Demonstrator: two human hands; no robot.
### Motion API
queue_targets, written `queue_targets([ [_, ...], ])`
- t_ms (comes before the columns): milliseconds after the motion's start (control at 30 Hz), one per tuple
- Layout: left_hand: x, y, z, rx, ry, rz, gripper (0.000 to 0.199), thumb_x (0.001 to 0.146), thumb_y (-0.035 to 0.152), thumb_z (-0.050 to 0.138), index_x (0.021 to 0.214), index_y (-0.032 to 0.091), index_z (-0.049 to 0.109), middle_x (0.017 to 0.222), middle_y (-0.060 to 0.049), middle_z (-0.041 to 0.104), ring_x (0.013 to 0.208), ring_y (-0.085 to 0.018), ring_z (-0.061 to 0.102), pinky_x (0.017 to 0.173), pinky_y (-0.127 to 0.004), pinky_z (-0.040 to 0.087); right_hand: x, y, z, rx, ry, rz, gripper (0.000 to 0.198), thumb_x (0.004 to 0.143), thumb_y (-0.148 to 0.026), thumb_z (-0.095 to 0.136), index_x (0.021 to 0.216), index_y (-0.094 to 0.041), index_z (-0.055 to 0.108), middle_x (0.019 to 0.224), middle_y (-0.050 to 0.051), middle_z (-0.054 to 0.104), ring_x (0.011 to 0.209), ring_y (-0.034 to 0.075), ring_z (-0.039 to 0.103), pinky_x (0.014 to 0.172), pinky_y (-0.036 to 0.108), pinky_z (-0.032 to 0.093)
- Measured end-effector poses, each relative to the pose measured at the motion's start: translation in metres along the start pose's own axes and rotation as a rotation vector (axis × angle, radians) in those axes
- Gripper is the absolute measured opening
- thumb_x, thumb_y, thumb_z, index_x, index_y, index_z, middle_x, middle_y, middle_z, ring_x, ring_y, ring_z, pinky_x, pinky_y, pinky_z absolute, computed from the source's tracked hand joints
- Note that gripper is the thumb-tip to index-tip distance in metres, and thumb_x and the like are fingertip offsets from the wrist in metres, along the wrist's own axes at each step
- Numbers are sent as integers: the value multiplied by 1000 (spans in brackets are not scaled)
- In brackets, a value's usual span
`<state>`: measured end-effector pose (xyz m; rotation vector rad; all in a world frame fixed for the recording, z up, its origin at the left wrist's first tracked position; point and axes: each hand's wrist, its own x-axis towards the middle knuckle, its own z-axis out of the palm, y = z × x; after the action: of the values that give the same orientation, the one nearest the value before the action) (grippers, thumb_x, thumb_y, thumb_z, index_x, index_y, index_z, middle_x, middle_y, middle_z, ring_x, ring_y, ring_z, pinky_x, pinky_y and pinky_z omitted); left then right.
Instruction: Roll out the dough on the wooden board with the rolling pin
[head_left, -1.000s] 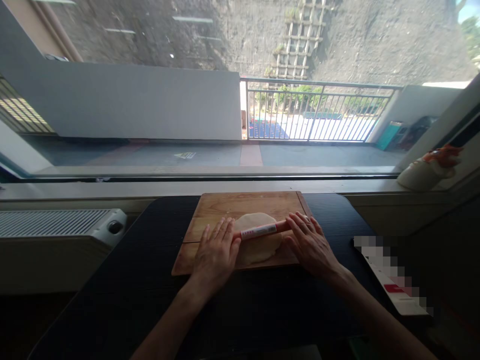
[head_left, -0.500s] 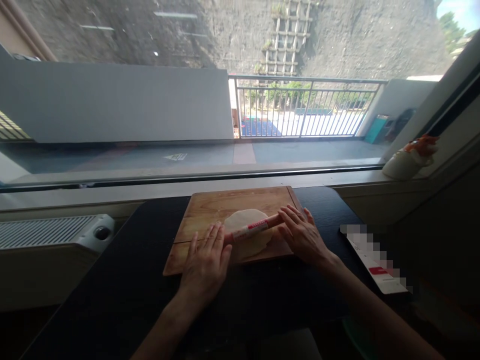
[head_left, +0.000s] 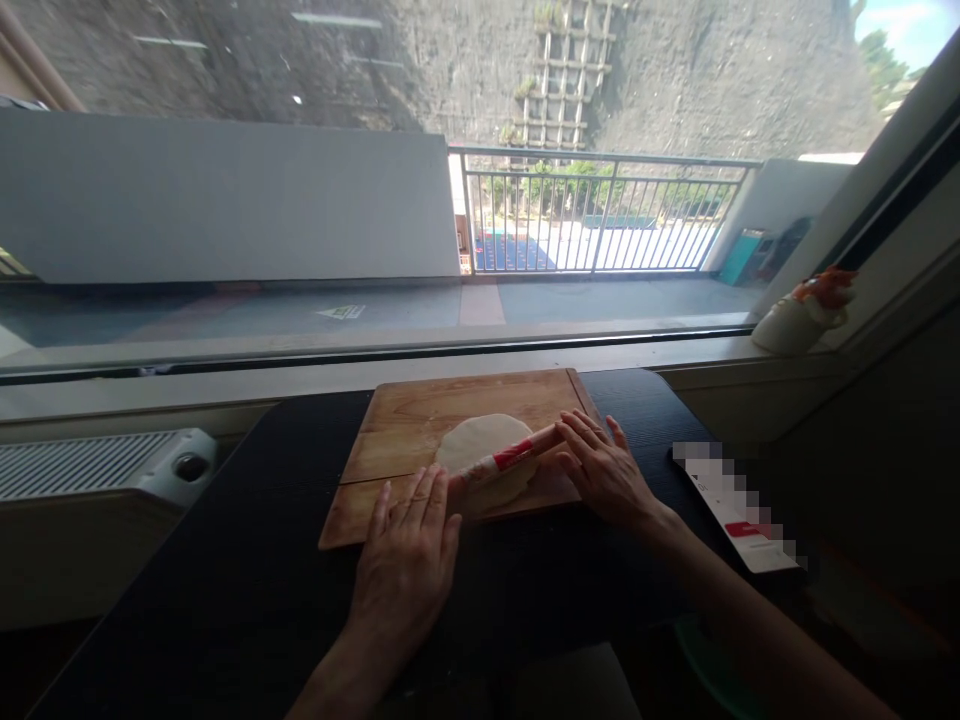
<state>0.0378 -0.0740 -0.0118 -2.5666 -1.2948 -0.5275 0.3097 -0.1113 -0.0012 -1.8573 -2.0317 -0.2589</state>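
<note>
Rolling step, as judged from the pose: the pin (head_left: 514,455) lies slantwise across the dough (head_left: 480,434), near the middle of the board (head_left: 409,400). The left hand (head_left: 405,560) presses at the board's near side, the right hand (head_left: 606,470) at its right side; the fingers of both are extended over the pin's ends, not clenched. A further stroke would call for even pressure. Compared with one second earlier, the pin's left end is nearer the board's near edge, its label has turned, and more dough shows beyond it.
</note>
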Motion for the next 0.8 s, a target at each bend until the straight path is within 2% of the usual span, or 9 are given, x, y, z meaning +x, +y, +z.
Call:
queue_targets([
  [200,33,-7,4,-35,-45,-174,46,94,34,26,126,11,50,129,-13,54,124,-26,45,107,-53,24,25,-10,6,-9,2,66,46,96,-42,25,132,-21,44,141,7,42,136,22,24,109,47,15],
  [267,24,-1,4,-18,-28,-140,46,93,32,29,127,9,49,130,-14,53,124,-26,45,108,-51,25,24,-9,6,-7,1,52,45,96,-42,25,132,-22,43,141,6,41,136,21,24,109,46,15],
  [433,-15,7,0,-11,20,77,47,91,24,33,135,9,39,140,-11,42,130,-23,38,111,-44,24,17,-2,9,-5,-17,15,47,96,-41,24,137,-22,38,146,6,33,137,20,21,110,44,14],
  [500,-14,1,-1,-20,6,60,46,92,24,32,134,11,41,138,-11,45,128,-23,41,111,-47,23,26,-9,11,6,-23,43,49,96,-44,23,137,-20,38,147,7,32,138,21,19,110,45,15],
  [567,-7,-1,0,-21,2,-20,45,92,27,32,132,9,43,134,-13,49,125,-25,45,110,-51,21,40,-19,14,27,-36,58,50,96,-46,22,134,-21,42,146,8,33,138,22,18,110,46,16],
  [633,-6,3,1,-18,12,-67,45,92,27,33,130,7,44,131,-16,51,123,-26,46,110,-53,20,51,-29,17,52,-55,45,49,96,-46,21,133,-22,44,146,7,33,138,22,18,109,46,17],
  [800,-24,21,0,-53,41,69,48,89,17,34,137,10,35,142,-11,39,131,-24,37,112,-51,20,53,-34,25,54,-66,-1,48,95,-44,25,137,-23,38,148,6,29,138,21,19,110,46,16],
])
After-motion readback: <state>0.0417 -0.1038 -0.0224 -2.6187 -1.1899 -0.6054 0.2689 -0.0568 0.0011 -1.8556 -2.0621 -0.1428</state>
